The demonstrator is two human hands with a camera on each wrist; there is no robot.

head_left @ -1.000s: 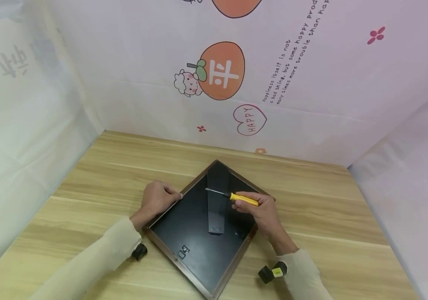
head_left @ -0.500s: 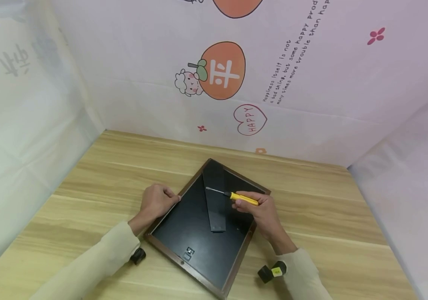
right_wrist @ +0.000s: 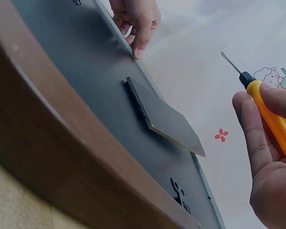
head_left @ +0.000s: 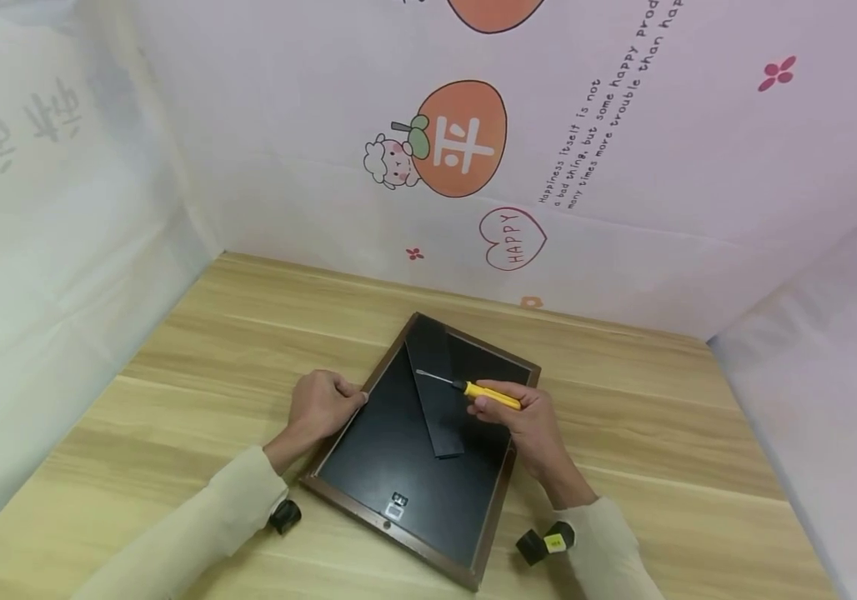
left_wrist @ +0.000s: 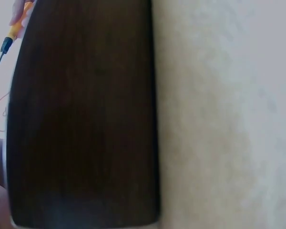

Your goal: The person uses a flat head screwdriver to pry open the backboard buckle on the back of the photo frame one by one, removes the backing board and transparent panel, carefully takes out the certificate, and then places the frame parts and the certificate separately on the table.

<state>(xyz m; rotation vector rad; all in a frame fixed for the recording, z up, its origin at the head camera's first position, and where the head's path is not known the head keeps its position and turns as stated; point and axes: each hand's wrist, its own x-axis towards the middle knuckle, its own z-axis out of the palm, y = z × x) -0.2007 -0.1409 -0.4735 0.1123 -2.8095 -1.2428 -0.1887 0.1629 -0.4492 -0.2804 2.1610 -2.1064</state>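
A picture frame (head_left: 428,545) with brown wooden edges lies back side up on the table. Its black backing carries a black stand leg (head_left: 438,408), whose near end stands slightly off the backing in the right wrist view. My left hand (head_left: 322,405) pinches the frame's left edge, thumb on top. Over the frame's right side, my right hand (head_left: 528,427) grips a screwdriver (head_left: 493,394) by its yellow handle. The slim shaft points left above the stand leg, its tip apart from the backing in the right wrist view. The frame's brown side (left_wrist: 86,114) fills much of the left wrist view.
A small hanger (head_left: 397,505) sits on the backing by the near edge; another metal hanger (right_wrist: 181,196) shows in the right wrist view. The wooden table (head_left: 669,450) meets printed cloth walls (head_left: 308,167) at the back and sides.
The frame has turned counterclockwise on the table, its near corner swinging right and its far corner slightly left. My left hand keeps its pinch; the right hand still holds the screwdriver, almost unmoved.
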